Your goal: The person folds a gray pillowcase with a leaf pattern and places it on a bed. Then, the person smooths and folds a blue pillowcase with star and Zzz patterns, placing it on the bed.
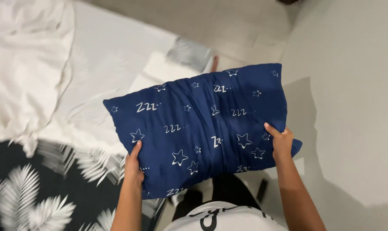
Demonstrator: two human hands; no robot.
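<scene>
A dark blue pillow point(202, 124) with white stars and sleep-letter marks is held up in front of me, above the bed's edge. My left hand point(134, 167) grips its lower left edge, thumb on top. At the lower right corner, my right hand point(281, 141) holds the pillow, thumb lying over the fabric. The fingers of both hands are hidden behind the pillow.
A bed with a white sheet point(100, 64) and a crumpled white blanket point(23, 64) lies to the left. A black cover with white leaf print point(40, 196) is at lower left. A second pillow point(189, 53) peeks out behind. Pale tiled floor point(352, 107) spreads right.
</scene>
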